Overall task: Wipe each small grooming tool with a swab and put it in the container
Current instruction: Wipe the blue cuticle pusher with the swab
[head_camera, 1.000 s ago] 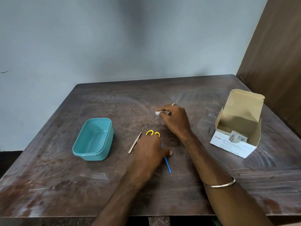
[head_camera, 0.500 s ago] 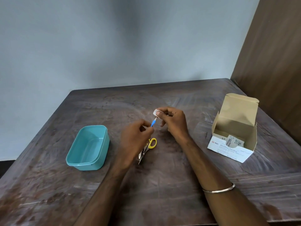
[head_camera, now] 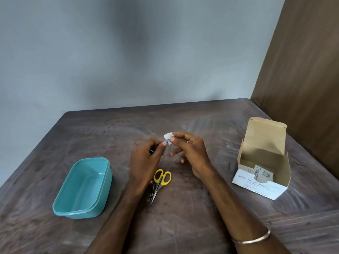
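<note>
At the left of the dark wooden table sits a teal plastic container, open-topped, its long axis running from the near edge toward the wall. Right of it the left hand is raised above the tabletop, fingers curled around a slim blue tool. Only a short blue stretch shows beyond the fingertips, and a darker bit shows inside the curl of the hand; its long axis runs nearly level, and the exposed end points right toward the other hand. That end meets a small white swab, pinched between the thumb and forefinger of the right hand, whose other fingers hang loosely spread below. So the tool bridges the two hands, held in the left and touching the swab in the right.

Below the hands, on the table, lie yellow-handled scissors, handles toward the wall and blades pointing to the near edge, with a metal nail clipper just beside them on the left, partly hidden by the left forearm. Further right stands an open cardboard box of alcohol swabs, flap up, with sachets inside.
</note>
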